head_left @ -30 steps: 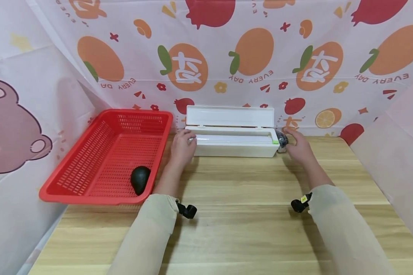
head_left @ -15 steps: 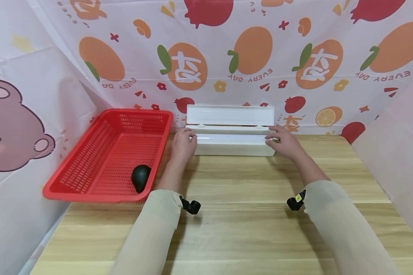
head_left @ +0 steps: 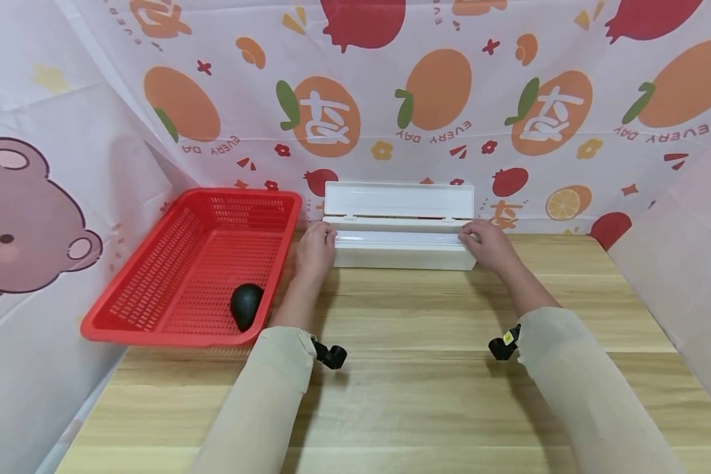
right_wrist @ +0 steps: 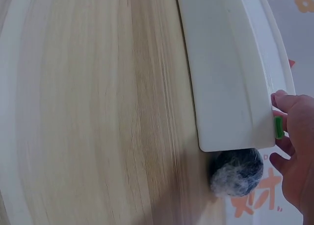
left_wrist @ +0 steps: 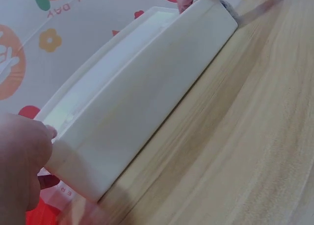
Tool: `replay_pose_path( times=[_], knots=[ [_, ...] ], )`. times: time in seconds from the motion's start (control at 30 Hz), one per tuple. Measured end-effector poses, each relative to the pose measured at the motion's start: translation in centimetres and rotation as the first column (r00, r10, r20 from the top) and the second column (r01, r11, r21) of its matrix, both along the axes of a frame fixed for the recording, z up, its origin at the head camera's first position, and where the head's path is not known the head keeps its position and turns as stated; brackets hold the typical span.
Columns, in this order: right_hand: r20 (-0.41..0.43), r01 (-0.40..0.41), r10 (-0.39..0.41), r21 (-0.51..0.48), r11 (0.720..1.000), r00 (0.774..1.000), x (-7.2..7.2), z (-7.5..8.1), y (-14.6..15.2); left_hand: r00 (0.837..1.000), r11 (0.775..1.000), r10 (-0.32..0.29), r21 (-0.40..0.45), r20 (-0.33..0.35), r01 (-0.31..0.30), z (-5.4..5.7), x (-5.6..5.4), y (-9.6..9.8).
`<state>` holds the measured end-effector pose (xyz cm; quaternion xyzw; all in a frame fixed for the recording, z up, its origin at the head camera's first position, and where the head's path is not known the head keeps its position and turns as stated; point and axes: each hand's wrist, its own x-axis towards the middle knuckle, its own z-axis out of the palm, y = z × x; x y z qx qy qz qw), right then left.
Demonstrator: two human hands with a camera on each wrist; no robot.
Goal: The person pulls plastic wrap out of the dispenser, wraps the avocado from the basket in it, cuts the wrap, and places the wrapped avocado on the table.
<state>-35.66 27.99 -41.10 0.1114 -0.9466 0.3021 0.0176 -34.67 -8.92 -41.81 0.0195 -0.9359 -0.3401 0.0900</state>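
the head view looks forward and down across the bench [head_left: 415, 382] from farther back. the two wrist views are close and tilted, each looking along the white box [head_left: 403, 258] from one end, and all three share that box.

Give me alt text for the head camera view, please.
A person's left hand and right hand touch opposite ends of an open white box on a wooden table. To the left, a red basket holds one dark fruit.
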Motion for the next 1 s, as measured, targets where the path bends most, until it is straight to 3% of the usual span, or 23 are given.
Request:
replay_pose_path(
  times=[0.2, 0.33, 0.53, 0.67, 0.77, 1.0],
  knots=[
    [-0.001, 0.013, -0.013, -0.003, 1.0, 1.0, -0.1, 0.1, -0.6, 0.998, 0.996, 0.043, 0.071, 0.037, -0.046, 0.2, 0.2, -0.1],
    [0.012, 0.032, -0.032, -0.003, 0.999, 0.999, -0.1, 0.5, -1.0, 0.996, 0.99, 0.057, 0.121, 0.07, -0.066, 0.9, 0.2, 0.3],
    [0.032, 0.061, -0.061, -0.011, 0.998, 0.998, -0.2, 1.3, -1.2, 0.991, 0.994, 0.086, 0.06, 0.104, -0.093, 2.4, 0.2, 1.2],
    [0.001, 0.066, -0.066, -0.02, 0.998, 0.998, -0.4, 1.8, -1.2, 0.993, 0.995, 0.101, 0.019, 0.062, -0.103, 3.0, 0.0, 1.6],
    [-0.01, 0.064, -0.064, -0.021, 0.998, 0.998, -0.4, 2.1, -1.2, 0.994, 0.994, 0.1, 0.039, 0.038, -0.102, 3.1, 0.0, 1.5],
    [0.007, 0.064, -0.064, -0.038, 0.997, 0.998, -0.3, 2.1, -1.1, 0.993, 0.988, 0.082, 0.122, 0.09, -0.093, 3.2, 0.1, 0.9]
  ],
)
